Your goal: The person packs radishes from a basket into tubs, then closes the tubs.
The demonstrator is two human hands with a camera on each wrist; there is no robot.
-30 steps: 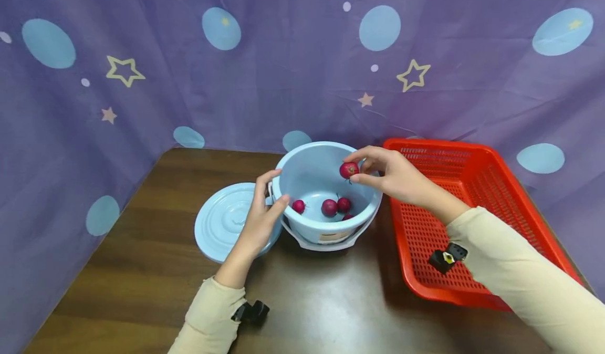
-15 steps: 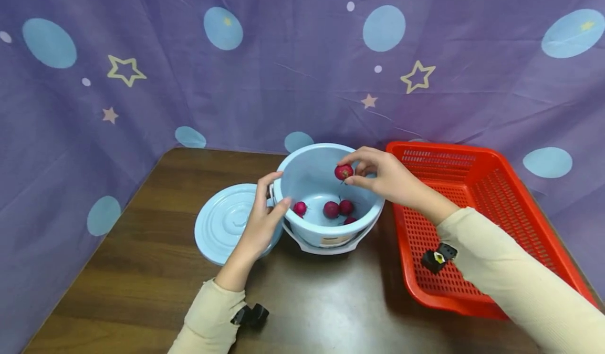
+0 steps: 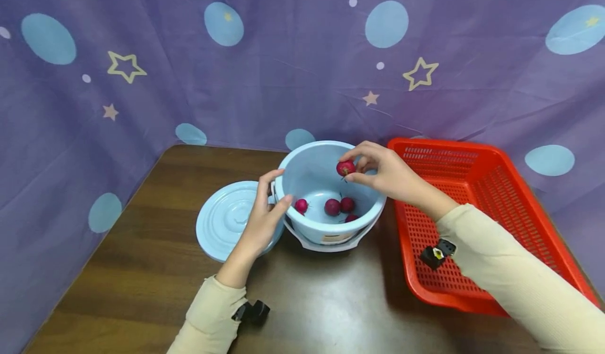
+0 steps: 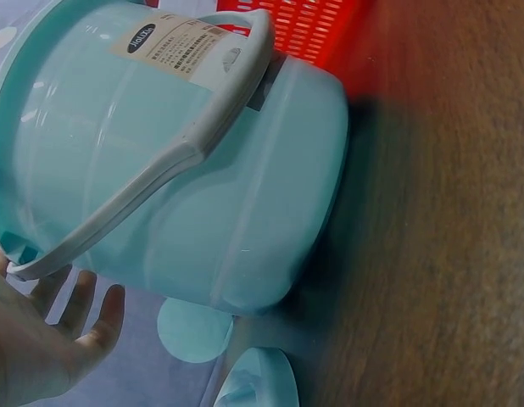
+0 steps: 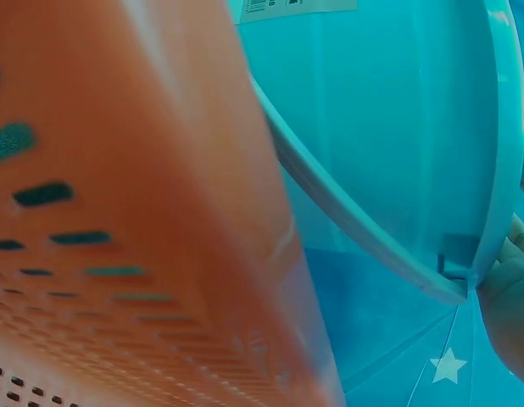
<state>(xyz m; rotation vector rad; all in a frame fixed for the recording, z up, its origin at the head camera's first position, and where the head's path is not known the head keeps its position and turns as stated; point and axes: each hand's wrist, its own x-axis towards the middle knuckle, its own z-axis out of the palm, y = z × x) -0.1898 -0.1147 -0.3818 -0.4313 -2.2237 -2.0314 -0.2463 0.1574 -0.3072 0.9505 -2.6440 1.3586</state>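
The person's right hand [image 3: 383,170] pinches a red fruit-like ball [image 3: 345,168] between thumb and fingertips, holding it above the mouth of the light blue bucket [image 3: 312,232], toward the bucket's right side. The left hand [image 3: 264,212] rests at the bucket's left rim beside the handle's attachment, thumb and forefinger touching the edge, the fingers spread and loosely bent rather than clenched. Inside the bucket, four more red balls [image 3: 332,207] show on the bottom: three close together toward its right, one near its left wall. The pale handle [image 3: 328,247] hangs down in front of the bucket. To the bucket's left, a round blue lid [image 3: 219,220] lies on the wooden table [image 3: 142,228], partly hidden by the left forearm. To its right stands a red perforated basket [image 3: 407,267], and behind the bucket hangs a purple curtain [image 3: 264,102].
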